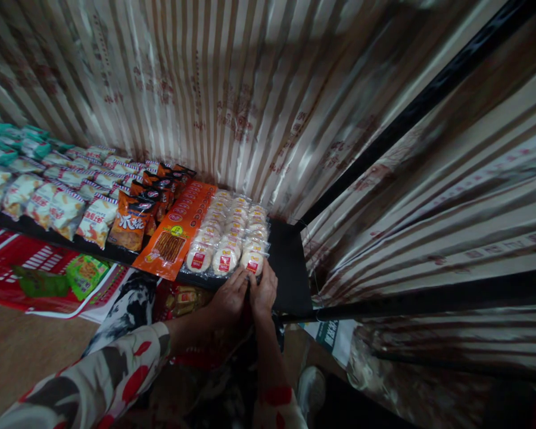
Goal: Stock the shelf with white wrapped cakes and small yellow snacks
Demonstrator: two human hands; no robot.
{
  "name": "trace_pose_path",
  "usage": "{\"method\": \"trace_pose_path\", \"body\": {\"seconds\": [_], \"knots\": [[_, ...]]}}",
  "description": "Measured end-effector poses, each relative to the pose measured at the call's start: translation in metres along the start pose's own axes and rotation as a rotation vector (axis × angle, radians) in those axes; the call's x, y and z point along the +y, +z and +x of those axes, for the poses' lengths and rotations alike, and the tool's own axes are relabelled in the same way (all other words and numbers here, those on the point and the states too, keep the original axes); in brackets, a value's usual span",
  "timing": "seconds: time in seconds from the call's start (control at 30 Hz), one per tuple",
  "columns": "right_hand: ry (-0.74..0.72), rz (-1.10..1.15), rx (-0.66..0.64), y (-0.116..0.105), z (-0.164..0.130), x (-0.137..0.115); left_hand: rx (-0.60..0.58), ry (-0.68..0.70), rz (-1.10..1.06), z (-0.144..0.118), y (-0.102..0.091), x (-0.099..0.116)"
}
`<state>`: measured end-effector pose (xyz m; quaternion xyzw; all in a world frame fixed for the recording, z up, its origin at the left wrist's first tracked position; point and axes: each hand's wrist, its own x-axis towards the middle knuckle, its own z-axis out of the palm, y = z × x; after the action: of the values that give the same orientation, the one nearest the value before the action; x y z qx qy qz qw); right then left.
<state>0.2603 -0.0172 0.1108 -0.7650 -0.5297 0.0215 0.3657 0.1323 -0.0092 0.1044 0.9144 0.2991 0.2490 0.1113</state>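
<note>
Hands, two (230,298) (263,291), touching three cake-pack rows (230,229).

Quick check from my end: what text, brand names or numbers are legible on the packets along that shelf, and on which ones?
"木炭", uncertain, in large white characters: brown snack bag.
Orange flat packet: printed label too small to read.
Round cake packs by the left hand and right hand: red labels blurred.
White-and-red bags: characters blurred.
Red sheet below the shelf: white stripes, no legible text.

The single head view looks steeply down and forward, close above a black shelf (290,262) by a striped curtain (232,101).
</note>
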Motion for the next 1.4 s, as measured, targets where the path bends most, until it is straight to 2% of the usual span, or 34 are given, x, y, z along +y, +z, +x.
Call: {"method": "trace_pose_path", "body": {"seconds": [0.37,0.63,0.8,0.93,1.0,1.1,1.23,1.33,1.4], "knots": [[-0.01,0.018,0.001,0.003,0.009,-0.001,0.039,0.007,-0.007,0.002,0.001,-0.002],[-0.004,0.01,0.063,0.006,0.006,-0.002,0.014,0.066,0.019,-0.003,-0.01,-0.003],[-0.004,0.032,0.014,0.005,0.006,-0.001,-0.026,0.027,-0.001,-0.003,-0.009,-0.002],[-0.029,0.009,0.06,0.003,0.003,-0.003,-0.061,-0.037,-0.036,-0.008,-0.011,0.003],[-0.04,-0.008,0.116,0.002,-0.001,-0.007,-0.101,-0.063,-0.047,-0.016,-0.015,0.006],[-0.04,0.03,0.198,0.001,-0.011,-0.016,-0.155,-0.025,-0.081,-0.037,-0.018,0.009],[-0.038,0.212,0.216,0.002,-0.037,-0.031,-0.115,0.075,-0.139,-0.076,-0.015,0.007],[0.009,0.276,0.143,0.007,-0.065,-0.042,-0.094,0.056,-0.176,-0.104,-0.012,-0.002],[0.042,0.318,0.003,0.015,-0.083,-0.048,-0.158,-0.086,-0.246,-0.12,-0.01,-0.013]]}}
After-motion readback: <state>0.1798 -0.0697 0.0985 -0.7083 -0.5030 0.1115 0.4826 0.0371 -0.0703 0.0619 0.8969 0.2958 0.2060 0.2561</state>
